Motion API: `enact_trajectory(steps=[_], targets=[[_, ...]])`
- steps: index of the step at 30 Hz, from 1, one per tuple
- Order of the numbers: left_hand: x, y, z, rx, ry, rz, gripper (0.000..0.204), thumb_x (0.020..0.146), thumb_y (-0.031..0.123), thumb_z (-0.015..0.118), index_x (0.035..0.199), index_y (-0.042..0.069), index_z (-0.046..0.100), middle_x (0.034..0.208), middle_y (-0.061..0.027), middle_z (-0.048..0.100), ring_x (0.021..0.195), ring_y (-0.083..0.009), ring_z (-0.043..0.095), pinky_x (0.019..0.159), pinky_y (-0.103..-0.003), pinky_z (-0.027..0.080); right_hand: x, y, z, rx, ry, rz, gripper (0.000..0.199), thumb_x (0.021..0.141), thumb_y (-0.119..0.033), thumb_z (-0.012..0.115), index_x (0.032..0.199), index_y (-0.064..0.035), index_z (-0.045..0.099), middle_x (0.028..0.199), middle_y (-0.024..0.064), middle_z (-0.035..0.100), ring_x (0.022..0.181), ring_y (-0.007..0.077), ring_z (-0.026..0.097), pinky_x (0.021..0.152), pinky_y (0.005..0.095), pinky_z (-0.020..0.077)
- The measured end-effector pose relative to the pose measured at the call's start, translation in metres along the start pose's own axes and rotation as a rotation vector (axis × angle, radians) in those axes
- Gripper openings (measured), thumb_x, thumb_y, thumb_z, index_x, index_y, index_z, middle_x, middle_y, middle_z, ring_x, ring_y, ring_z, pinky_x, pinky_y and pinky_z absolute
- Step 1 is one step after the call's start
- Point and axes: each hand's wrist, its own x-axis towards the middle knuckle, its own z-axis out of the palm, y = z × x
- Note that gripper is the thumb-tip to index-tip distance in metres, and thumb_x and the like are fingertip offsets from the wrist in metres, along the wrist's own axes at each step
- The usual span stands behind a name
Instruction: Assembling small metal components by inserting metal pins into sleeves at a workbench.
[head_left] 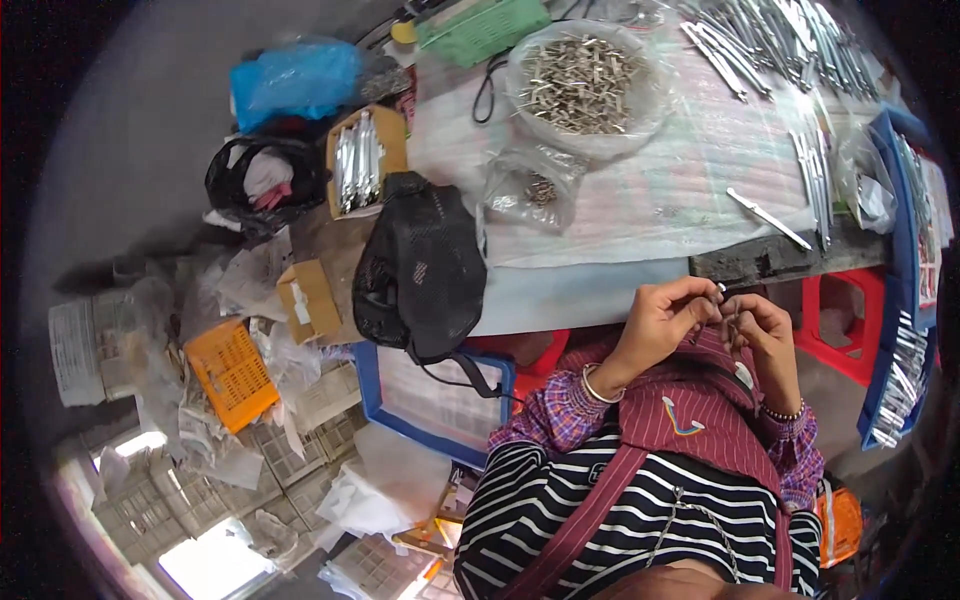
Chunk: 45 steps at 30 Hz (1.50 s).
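Close together above my lap, just off the table's near edge, both hands are closed in pinches. Between the fingertips of my left hand a small shiny metal piece shows its end; the rest is hidden. My right hand pinches right beside it, on something too small and covered to make out. Ahead of the hands, one slim silver metal strip lies slanting at the table edge. Several similar strips lie in a row just past it. A lined round container holds a heap of small metal parts.
A clear bag of small dark parts and a black mesh bag lie left on the table. More strips are piled far right. Blue trays and a red stool stand right. A cardboard box holds strips.
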Motion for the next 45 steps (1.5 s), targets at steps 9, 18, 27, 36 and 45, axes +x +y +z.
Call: enact_trajectory(steps=[9,18,27,36,45], targets=[[-0.028,0.019,-0.036,0.078,0.231,0.046,0.021,0.087,0.0,0.048,0.107,-0.002,0.055,0.095,-0.0117,0.062,0.076,-0.0098,0.058,0.065,-0.021,0.047,0.002,0.006,0.004,-0.064,-0.03,-0.018,0.019,0.088,-0.016,0.051,0.092,0.0013,0.058,0.068,0.0025,0.057,0.056,0.0057,0.051,0.049,0.0173,0.0391],[-0.089,0.04,-0.136,0.369,0.829,0.123,0.022,0.086,0.004,0.054,0.107,-0.004,0.059,0.091,-0.0058,0.063,0.066,-0.0051,0.055,0.055,-0.015,0.041,0.007,0.006,0.02,-0.097,-0.078,-0.017,0.021,0.088,-0.019,0.053,0.088,0.0014,0.058,0.067,0.0021,0.055,0.055,0.0056,0.051,0.048,0.0172,0.039],[-0.088,0.025,-0.143,0.491,0.829,0.159,0.026,0.085,0.007,0.058,0.108,-0.005,0.058,0.084,-0.0029,0.061,0.066,-0.0059,0.055,0.057,-0.017,0.042,0.009,0.009,0.027,-0.121,-0.102,-0.046,0.019,0.087,-0.016,0.053,0.088,0.0021,0.058,0.066,0.0018,0.055,0.056,0.006,0.05,0.05,0.0189,0.0397],[-0.093,0.023,-0.159,0.659,0.755,0.199,0.027,0.085,0.009,0.059,0.108,-0.005,0.058,0.092,-0.0051,0.063,0.072,-0.0069,0.056,0.066,-0.02,0.046,0.009,0.004,0.031,-0.107,-0.139,-0.005,0.017,0.086,-0.015,0.053,0.088,0.0015,0.059,0.066,0.0018,0.055,0.056,0.0063,0.05,0.051,0.0196,0.0402],[-0.095,0.034,-0.167,0.468,0.733,0.143,0.023,0.087,0.01,0.056,0.103,-0.007,0.058,0.098,-0.0084,0.063,0.08,-0.0108,0.06,0.071,-0.02,0.045,0.008,0.001,0.034,-0.115,-0.127,-0.004,0.019,0.086,-0.017,0.054,0.088,0.0017,0.059,0.067,0.0018,0.055,0.057,0.0059,0.049,0.051,0.0195,0.0399]])
